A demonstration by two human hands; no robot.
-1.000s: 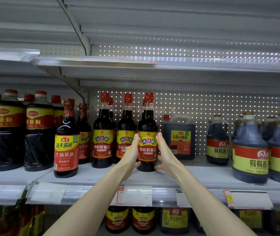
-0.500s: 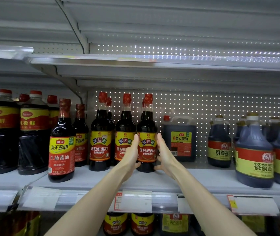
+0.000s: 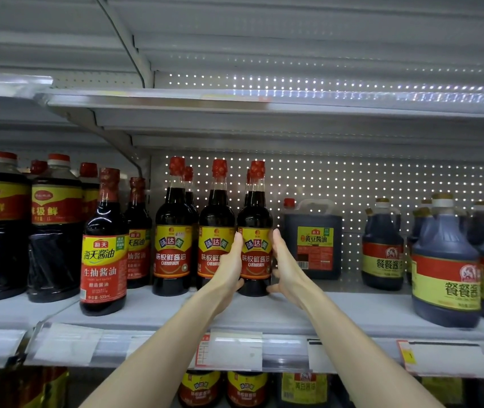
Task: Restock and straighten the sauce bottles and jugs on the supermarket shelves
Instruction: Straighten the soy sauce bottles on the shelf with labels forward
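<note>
Over the last second the left hand (image 3: 231, 267) and right hand (image 3: 287, 267) stayed clasped round the sauce bottle (image 3: 254, 213), which stood upright on the shelf (image 3: 352, 309) level with the neighbouring bottles (image 3: 216, 213), so this straightening looked nearly done.

The held bottle (image 3: 254, 254) reads 味极鲜酱油; front-left bottle (image 3: 103, 260) 海天酱油, 500mL; square jug (image 3: 313, 240) 黄豆酱油.
</note>
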